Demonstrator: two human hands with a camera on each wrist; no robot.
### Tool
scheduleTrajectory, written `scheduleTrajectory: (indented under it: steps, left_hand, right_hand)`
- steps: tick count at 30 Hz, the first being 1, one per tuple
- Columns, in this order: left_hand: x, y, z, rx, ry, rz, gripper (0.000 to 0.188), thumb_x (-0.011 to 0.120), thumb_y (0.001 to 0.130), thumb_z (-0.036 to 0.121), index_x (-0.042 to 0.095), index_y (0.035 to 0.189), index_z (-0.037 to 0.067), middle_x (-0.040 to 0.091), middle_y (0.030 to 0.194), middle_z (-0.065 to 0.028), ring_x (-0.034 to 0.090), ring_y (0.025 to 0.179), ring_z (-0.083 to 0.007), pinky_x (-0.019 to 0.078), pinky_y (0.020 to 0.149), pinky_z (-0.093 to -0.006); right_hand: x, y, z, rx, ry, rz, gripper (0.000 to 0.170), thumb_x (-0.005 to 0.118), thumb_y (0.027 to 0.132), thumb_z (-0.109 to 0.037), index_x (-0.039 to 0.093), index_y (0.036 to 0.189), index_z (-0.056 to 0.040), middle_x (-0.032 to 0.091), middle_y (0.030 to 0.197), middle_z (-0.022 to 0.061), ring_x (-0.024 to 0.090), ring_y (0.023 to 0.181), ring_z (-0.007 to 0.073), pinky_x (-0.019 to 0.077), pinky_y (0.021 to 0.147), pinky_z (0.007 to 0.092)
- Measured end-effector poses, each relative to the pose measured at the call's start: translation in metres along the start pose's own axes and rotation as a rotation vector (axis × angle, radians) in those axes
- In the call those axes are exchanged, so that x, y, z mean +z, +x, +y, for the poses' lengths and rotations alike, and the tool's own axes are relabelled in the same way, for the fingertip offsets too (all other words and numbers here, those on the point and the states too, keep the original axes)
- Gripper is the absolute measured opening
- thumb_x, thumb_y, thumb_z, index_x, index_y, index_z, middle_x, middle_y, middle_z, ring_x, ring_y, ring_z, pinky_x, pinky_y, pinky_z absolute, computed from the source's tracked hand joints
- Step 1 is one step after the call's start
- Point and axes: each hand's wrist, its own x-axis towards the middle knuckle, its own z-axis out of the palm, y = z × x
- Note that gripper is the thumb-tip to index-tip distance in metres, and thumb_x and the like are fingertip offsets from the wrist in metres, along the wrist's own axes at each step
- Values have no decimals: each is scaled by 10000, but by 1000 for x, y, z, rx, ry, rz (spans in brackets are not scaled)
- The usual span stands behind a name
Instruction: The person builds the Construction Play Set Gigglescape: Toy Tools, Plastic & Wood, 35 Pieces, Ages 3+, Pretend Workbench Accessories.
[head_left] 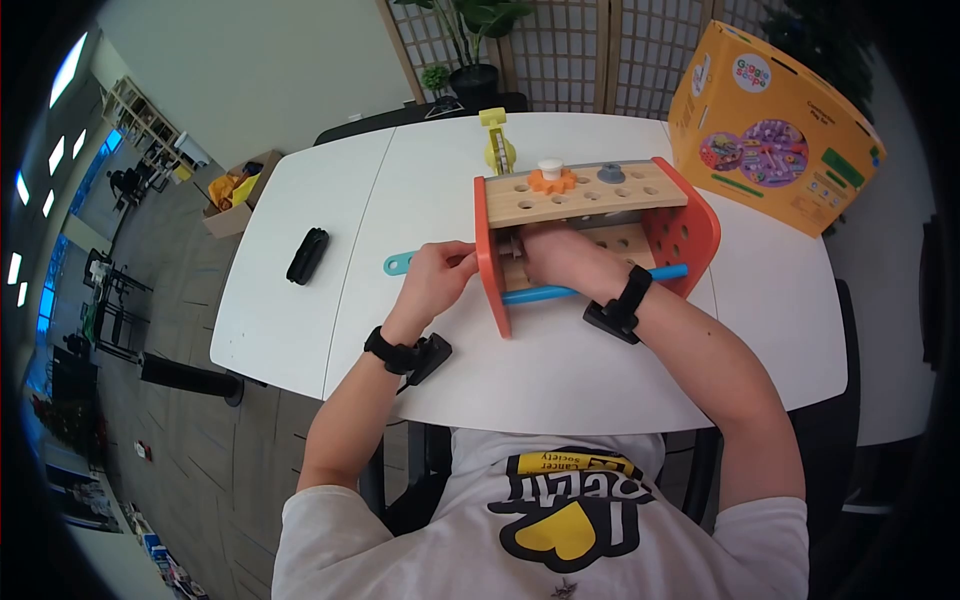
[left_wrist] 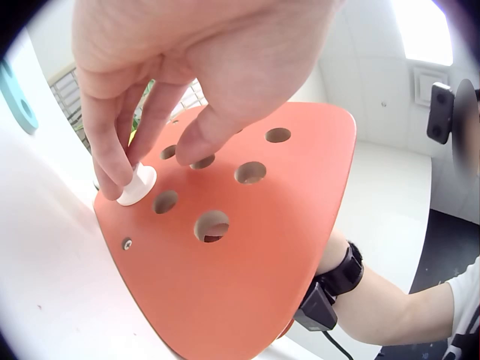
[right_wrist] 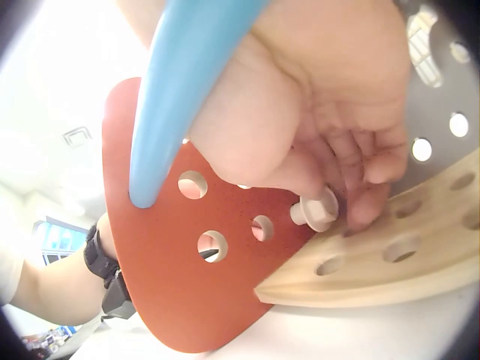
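Note:
A toy workbench with red side panels [head_left: 493, 262] stands on the table. Outside its left panel is my left hand [head_left: 430, 288]; in the left wrist view that hand [left_wrist: 187, 67] has its fingers curled round a white round-headed piece [left_wrist: 139, 186] at a hole, the thumb apart near other holes. My right hand [head_left: 570, 262] reaches inside the bench under the top board [head_left: 590, 195]. The right wrist view shows this hand [right_wrist: 330, 112] pinching a white hexagonal piece [right_wrist: 320, 210] beside the inner face of the red panel [right_wrist: 217, 285], just above a wooden board with holes [right_wrist: 360, 262].
A blue bar [head_left: 540, 294] crosses the bench's front. On top sit an orange gear [head_left: 552, 182] and a grey piece [head_left: 611, 174]. A teal strip [head_left: 398, 263] and black case [head_left: 307, 256] lie left, a yellow toy [head_left: 498, 150] behind, a yellow box [head_left: 770, 130] back right.

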Motion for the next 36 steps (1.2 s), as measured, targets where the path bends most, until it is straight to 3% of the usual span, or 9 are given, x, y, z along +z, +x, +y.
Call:
scheduleTrajectory:
  steps: [7, 13, 16, 19, 28, 36]
  left_hand:
    - [2, -1, -2, 21, -28, 1, 369, 685, 960, 238, 734, 1160, -68, 759, 928, -149, 666, 826, -188, 535, 767, -320]
    - [1, 0, -2, 6, -18, -9, 375, 684, 959, 241, 732, 1170, -65, 751, 915, -137, 650, 808, -179, 528, 752, -320]
    - [1, -1, 0, -4, -11, -4, 376, 682, 960, 240, 730, 1175, -66, 750, 924, -138, 650, 813, -178, 528, 755, -320]
    - [0, -1, 1, -5, -12, -13, 378, 681, 961, 240, 728, 1176, -67, 757, 945, -148, 667, 837, -187, 536, 774, -321]
    - [0, -2, 5, -1, 2, -14, 368, 677, 949, 220, 731, 1175, -67, 769, 964, -164, 701, 872, -205, 552, 802, -324]
    - [0, -5, 10, -18, -48, -40, 341, 650, 948, 173, 734, 1167, -74, 776, 998, -170, 740, 938, -216, 565, 848, -318]
  right_hand:
    - [-4, -6, -3, -46, 117, 103, 251, 605, 856, 21, 645, 1098, 75, 680, 1060, 288, 674, 1025, 428, 562, 855, 458]
    - [2, 1, 3, -40, 7, 30, 276, 591, 873, 0, 650, 1135, 65, 680, 1082, 299, 672, 1028, 428, 565, 861, 454]
    - [-14, -2, -18, 135, 13, -108, 457, 546, 818, 144, 616, 1263, 66, 663, 1306, 227, 636, 1227, 351, 551, 1019, 388]
    - [-2, -4, -3, 16, 35, 43, 304, 580, 875, 3, 650, 1169, 35, 683, 1093, 284, 669, 1018, 433, 566, 858, 458]
    - [15, 12, 18, -51, -52, -7, 295, 573, 887, 8, 651, 1171, 26, 690, 1088, 275, 672, 1015, 425, 567, 857, 458]
    - [-5, -7, -2, 25, 9, 23, 303, 591, 871, 5, 652, 1167, 36, 689, 1104, 283, 678, 1035, 416, 566, 868, 452]
